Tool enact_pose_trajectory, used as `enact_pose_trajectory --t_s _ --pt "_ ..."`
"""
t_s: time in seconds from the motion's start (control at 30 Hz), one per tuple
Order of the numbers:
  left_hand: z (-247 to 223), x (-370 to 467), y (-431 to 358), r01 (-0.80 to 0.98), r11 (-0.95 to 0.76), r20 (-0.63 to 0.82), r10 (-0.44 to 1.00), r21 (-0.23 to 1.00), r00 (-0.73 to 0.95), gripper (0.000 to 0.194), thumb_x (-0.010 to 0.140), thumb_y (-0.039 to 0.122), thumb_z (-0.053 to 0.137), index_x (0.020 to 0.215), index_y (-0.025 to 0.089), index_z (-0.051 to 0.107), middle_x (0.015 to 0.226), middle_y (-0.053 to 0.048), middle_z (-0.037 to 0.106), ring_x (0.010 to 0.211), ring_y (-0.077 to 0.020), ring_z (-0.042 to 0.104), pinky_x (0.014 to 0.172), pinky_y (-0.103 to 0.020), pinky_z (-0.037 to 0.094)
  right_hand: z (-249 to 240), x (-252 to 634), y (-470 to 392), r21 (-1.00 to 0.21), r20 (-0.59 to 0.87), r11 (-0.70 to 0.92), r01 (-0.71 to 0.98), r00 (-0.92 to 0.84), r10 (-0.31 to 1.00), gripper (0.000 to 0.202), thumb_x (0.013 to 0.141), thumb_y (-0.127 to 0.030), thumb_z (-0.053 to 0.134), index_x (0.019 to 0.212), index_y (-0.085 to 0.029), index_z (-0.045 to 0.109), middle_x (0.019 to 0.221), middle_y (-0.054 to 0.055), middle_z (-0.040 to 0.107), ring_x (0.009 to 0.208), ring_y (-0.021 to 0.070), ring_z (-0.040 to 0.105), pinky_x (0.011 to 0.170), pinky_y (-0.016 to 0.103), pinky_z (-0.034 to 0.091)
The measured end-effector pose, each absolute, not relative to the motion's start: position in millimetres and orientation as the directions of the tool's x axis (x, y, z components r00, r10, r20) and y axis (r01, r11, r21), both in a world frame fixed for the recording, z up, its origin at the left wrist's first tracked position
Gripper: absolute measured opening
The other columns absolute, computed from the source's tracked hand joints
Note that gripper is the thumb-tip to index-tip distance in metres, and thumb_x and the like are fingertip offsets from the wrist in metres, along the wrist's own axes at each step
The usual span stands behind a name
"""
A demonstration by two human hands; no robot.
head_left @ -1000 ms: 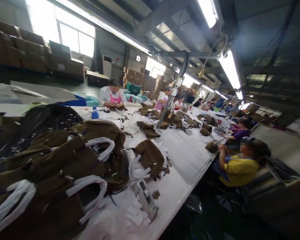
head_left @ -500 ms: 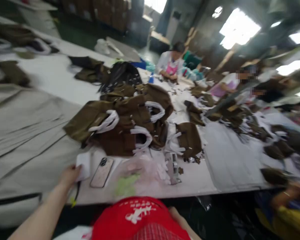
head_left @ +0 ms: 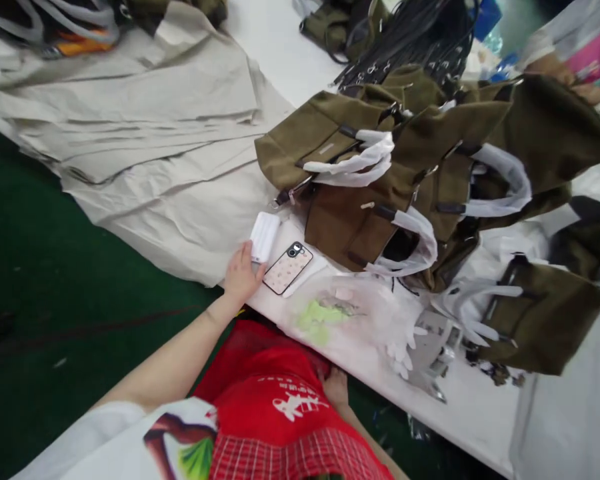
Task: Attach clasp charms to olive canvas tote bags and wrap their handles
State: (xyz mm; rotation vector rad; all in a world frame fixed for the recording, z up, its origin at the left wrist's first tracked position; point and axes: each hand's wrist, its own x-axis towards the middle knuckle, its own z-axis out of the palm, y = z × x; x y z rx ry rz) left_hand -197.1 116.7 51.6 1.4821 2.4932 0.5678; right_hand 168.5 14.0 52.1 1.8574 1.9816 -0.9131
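The left hand [head_left: 244, 272] reaches over the near edge of the desk [head_left: 485, 413], its fingers touching the near end of a white box [head_left: 265, 237]; its grip is apart, thumb spread away from the fingers. A phone [head_left: 287, 268] lies just beside the box, camera side up. The right hand [head_left: 336, 388] is low by the desk edge, next to the red apron [head_left: 275, 373], partly hidden, so I cannot tell how its grip stands. Beyond the phone, brown bags [head_left: 350, 227] with white-wrapped handles lie in a pile. Wrinkled pale sheets [head_left: 145, 140] spread left of the box, and a clear plastic bag [head_left: 353, 310] lies near the phone
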Motion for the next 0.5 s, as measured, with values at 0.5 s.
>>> enact_pose_trajectory --t_s 0.5 --pt "48 -187 116 0.851 0.326 0.261 0.852 0.412 -0.453 0.073 0.086 0.052 0.044 0.146 0.011 0.034 0.145 -0.016 0.046 0.134 -0.0394 0.042 0.109 -0.056 0.037 -84 226 -46 -0.107 -0.428 -0.010 0.994 -0.037 0.903 0.048 0.091 -0.033 0.043 0.126 -0.006 0.059 0.124 0.023 0.063 0.119 0.0407 0.057 0.103 0.049 0.043"
